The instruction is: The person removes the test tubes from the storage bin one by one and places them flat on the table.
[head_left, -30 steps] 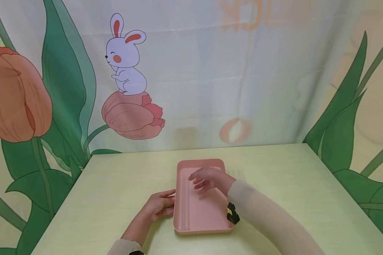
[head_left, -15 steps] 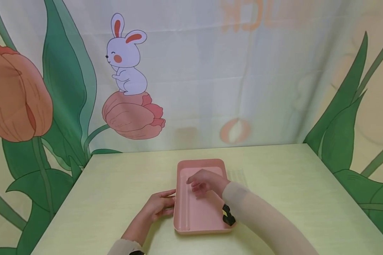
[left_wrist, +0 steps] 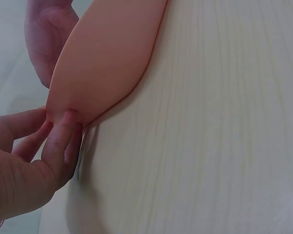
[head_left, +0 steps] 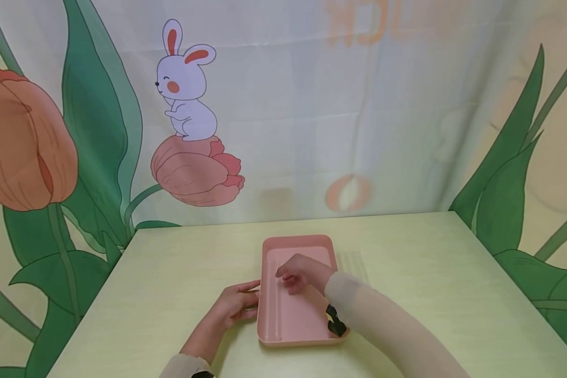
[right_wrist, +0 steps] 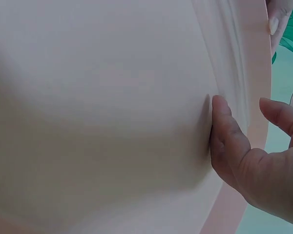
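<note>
A shallow pink tray (head_left: 297, 240) lies lengthwise in the middle of a pale yellow-green table (head_left: 170, 273). My left hand (head_left: 236, 304) rests on the table at the tray's left side. Its fingertips (left_wrist: 63, 126) touch the outer wall of the tray (left_wrist: 107, 58). My right hand (head_left: 297, 273) reaches into the tray from the right, fingers bent downward. One fingertip (right_wrist: 219, 114) presses on the floor of the tray (right_wrist: 112, 97) beside a raised ridge. Neither hand holds anything, and nothing else lies in the tray.
A printed curtain with a rabbit (head_left: 186, 84), tulips and green leaves hangs right behind the table's far edge. A black wrist strap (head_left: 335, 320) sits on my right sleeve over the tray's near right corner.
My right hand has drawn back a little toward me and to the left inside the tray. The left hand and the tray have stayed where they were.
</note>
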`<action>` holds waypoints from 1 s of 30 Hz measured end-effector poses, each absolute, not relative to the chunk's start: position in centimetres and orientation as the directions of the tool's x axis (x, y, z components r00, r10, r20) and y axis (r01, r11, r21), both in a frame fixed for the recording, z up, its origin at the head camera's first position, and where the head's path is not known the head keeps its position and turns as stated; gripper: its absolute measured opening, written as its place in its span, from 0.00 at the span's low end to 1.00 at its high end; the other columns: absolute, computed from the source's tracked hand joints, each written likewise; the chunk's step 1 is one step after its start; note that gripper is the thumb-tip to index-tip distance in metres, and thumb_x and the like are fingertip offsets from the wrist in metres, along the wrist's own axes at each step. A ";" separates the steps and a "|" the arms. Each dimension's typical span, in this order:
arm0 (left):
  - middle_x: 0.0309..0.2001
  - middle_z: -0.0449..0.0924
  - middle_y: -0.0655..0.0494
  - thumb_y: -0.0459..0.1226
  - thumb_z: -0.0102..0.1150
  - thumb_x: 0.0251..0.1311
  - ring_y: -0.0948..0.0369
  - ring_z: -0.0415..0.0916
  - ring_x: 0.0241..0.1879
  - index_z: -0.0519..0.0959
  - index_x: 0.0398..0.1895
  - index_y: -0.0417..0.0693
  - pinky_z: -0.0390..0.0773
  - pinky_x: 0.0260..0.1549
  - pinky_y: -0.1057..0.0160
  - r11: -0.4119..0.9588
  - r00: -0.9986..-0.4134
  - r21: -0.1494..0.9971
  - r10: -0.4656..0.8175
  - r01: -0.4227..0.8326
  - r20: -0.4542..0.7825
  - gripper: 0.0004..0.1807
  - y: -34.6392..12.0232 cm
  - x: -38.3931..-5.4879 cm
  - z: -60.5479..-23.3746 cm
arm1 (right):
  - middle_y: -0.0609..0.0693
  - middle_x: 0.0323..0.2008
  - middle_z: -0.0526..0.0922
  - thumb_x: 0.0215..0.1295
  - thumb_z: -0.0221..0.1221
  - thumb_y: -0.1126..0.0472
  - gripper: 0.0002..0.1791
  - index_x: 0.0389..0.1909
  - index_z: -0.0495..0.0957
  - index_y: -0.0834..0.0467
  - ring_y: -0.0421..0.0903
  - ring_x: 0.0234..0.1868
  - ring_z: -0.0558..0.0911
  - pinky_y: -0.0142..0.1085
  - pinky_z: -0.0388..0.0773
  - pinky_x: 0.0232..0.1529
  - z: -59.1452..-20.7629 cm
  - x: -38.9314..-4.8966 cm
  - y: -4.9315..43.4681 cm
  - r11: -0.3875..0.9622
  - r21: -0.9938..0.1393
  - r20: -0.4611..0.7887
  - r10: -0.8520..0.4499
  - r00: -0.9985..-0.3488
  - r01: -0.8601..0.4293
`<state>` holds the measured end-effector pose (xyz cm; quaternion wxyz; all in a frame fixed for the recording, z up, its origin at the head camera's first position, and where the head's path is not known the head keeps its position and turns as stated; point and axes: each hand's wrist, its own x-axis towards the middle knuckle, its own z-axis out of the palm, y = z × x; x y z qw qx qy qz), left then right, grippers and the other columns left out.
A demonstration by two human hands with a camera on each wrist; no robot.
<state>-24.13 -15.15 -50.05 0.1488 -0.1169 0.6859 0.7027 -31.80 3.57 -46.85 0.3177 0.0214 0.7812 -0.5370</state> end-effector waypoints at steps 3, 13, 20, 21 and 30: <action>0.54 0.80 0.34 0.25 0.55 0.64 0.58 0.84 0.38 0.71 0.65 0.33 0.87 0.33 0.59 -0.017 -0.929 0.929 0.051 -0.368 -0.367 0.24 -15.1 -24.1 -50.1 | 0.51 0.27 0.74 0.63 0.61 0.64 0.09 0.37 0.78 0.67 0.42 0.23 0.76 0.33 0.84 0.30 -47.0 -31.9 3.3 0.433 -0.810 -0.536 -0.272 -0.799 0.396; 0.56 0.79 0.33 0.25 0.55 0.64 0.58 0.84 0.38 0.71 0.65 0.33 0.87 0.33 0.59 -0.011 -0.928 0.929 0.053 -0.371 -0.370 0.24 -15.2 -24.1 -49.8 | 0.52 0.28 0.76 0.59 0.63 0.65 0.08 0.35 0.76 0.64 0.44 0.22 0.78 0.37 0.84 0.25 -47.7 -31.8 1.9 0.467 -0.803 -0.497 -0.180 -0.849 0.371; 0.57 0.78 0.32 0.26 0.55 0.64 0.58 0.84 0.39 0.70 0.66 0.33 0.87 0.34 0.59 -0.012 -0.926 0.928 0.070 -0.372 -0.370 0.25 -15.3 -24.0 -49.9 | 0.52 0.26 0.73 0.55 0.65 0.67 0.11 0.34 0.73 0.65 0.45 0.19 0.77 0.36 0.83 0.23 -47.9 -31.3 1.3 0.469 -0.813 -0.457 -0.150 -0.877 0.344; 0.57 0.78 0.32 0.26 0.55 0.65 0.58 0.84 0.39 0.69 0.66 0.32 0.87 0.34 0.60 -0.014 -0.927 0.929 0.080 -0.369 -0.367 0.26 -15.4 -24.0 -49.9 | 0.52 0.25 0.73 0.55 0.65 0.68 0.10 0.33 0.72 0.64 0.44 0.18 0.77 0.35 0.82 0.22 -48.0 -31.3 1.2 0.477 -0.812 -0.452 -0.147 -0.880 0.337; 0.58 0.78 0.32 0.27 0.55 0.65 0.59 0.83 0.39 0.68 0.67 0.32 0.86 0.32 0.62 -0.020 -0.928 0.932 0.099 -0.361 -0.358 0.27 -15.5 -24.1 -50.0 | 0.51 0.22 0.70 0.53 0.66 0.70 0.12 0.31 0.71 0.65 0.44 0.15 0.75 0.33 0.80 0.18 -48.4 -31.4 0.7 0.474 -0.809 -0.445 -0.107 -0.889 0.348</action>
